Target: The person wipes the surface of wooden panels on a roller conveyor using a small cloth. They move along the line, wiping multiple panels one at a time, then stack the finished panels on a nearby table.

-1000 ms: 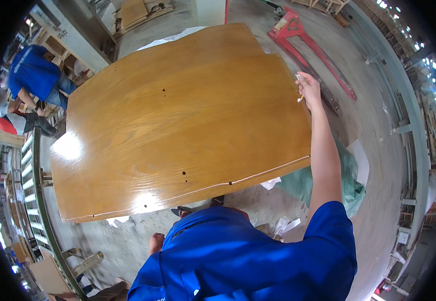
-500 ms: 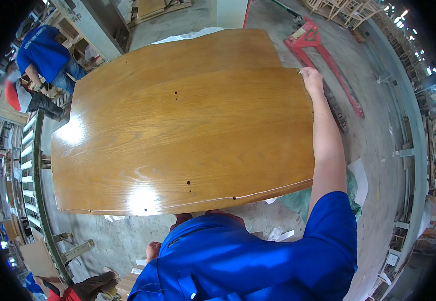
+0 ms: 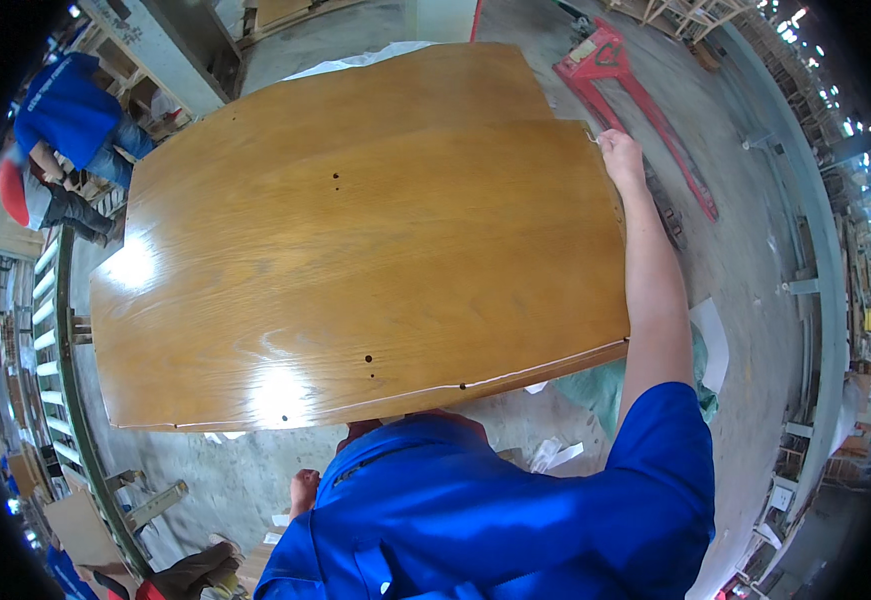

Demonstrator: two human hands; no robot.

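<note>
A large glossy brown wooden panel (image 3: 435, 260) lies flat in front of me, with several small dark holes. Another panel (image 3: 435, 90) of the same colour shows beyond it, partly covered by it. My right hand (image 3: 620, 158) is closed at the far right corner, pinching a thin white strip (image 3: 592, 135) beside the panel's edge. That arm stretches along the panel's right side. My left hand (image 3: 304, 487) hangs low by my left hip with curled fingers; what it holds, if anything, is hidden. A pale line runs along the panel's near edge.
A red pallet jack (image 3: 625, 90) stands beyond the right corner. To the left runs a green-framed roller conveyor (image 3: 63, 350). Two people (image 3: 70, 110) work at the far left near a grey post (image 3: 160, 50). Green sheeting (image 3: 595, 395) lies on the floor at right.
The view has shifted slightly, so panel and surroundings sit a little further left and up. My right hand stays at the corner, and more of the white strip shows beside it.
</note>
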